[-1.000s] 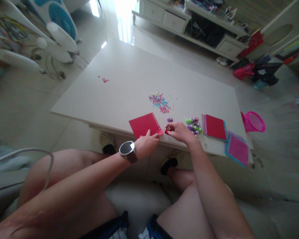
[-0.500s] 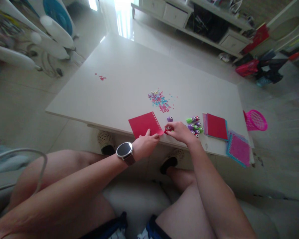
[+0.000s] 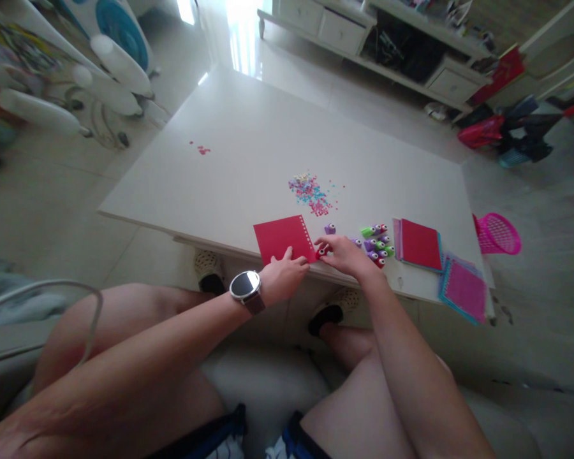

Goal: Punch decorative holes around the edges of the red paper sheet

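Note:
My left hand (image 3: 283, 277), with a watch on the wrist, pinches the near edge of a red paper sheet (image 3: 282, 236) that lies on the white table (image 3: 249, 153); small holes run along the sheet's right edge. My right hand (image 3: 345, 255) is closed on a small red paper punch (image 3: 322, 252) at the sheet's lower right corner. A purple punch (image 3: 330, 229) stands just beyond it.
Several small punches (image 3: 377, 242) lie right of my right hand. Stacks of red and pink paper (image 3: 418, 245) and a pink pad (image 3: 465, 287) sit at the table's right end. Coloured paper bits (image 3: 310, 193) are heaped mid-table. A pink basket (image 3: 500, 233) stands on the floor.
My right hand has brought the red punch left against the sheet's corner. The camera shifted slightly; my left hand keeps its grip on the sheet.

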